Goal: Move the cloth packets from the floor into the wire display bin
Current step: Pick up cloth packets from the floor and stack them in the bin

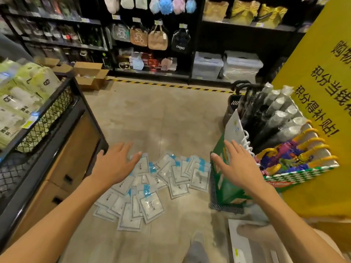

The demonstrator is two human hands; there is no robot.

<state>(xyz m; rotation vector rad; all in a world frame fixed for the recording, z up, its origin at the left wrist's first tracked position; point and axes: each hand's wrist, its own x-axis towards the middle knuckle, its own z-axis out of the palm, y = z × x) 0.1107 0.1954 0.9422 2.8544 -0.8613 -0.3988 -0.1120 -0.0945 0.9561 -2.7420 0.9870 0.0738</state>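
A person stands over a loose heap of cloth packets (152,188) on a smooth, pale concrete floor (152,114). The packets are flat, glossy plastic rectangles, white with blue corners, overlapping each other at odd angles. Both bare arms reach forward above the heap. The left hand (115,164) has its grip spread wide and holds nothing, fingertips hovering over the packets' far edge. The right hand (237,164) is equally spread and empty, in front of a green printed carton (226,186) of umbrellas with curved yellow handles. To the left stands the wire display bin (45,120), black metal mesh in a square-edged frame, already stacked with soft pale-green packs. Open floor stretches beyond the heap to a yellow-and-black striped line (171,85) before dark shelving.
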